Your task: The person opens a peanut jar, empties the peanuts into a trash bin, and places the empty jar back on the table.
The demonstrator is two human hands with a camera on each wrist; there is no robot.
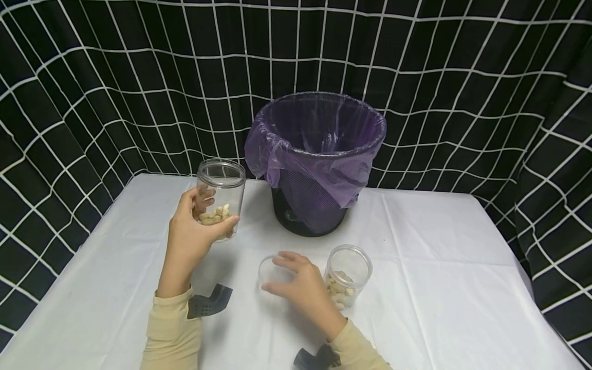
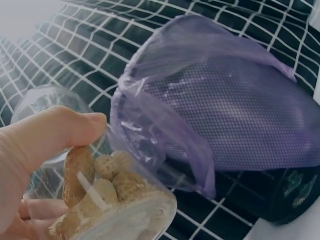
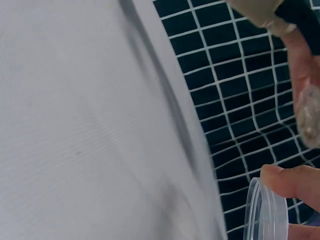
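The left hand (image 1: 191, 228) grips a clear jar (image 1: 231, 198) of peanuts, raised at the left, thumb across its near side. The right forearm slants in from the near right, its hand (image 1: 302, 285) pinching a clear lid (image 3: 270, 215) between thumb and fingers, left of a second peanut jar (image 1: 358, 267) on the surface (image 1: 435, 288).

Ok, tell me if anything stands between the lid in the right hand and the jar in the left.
Nothing visible does: in the head view, only white cloth shows between lid and jar. The left hand has its thumb across the jar's lower near side, below the rim.
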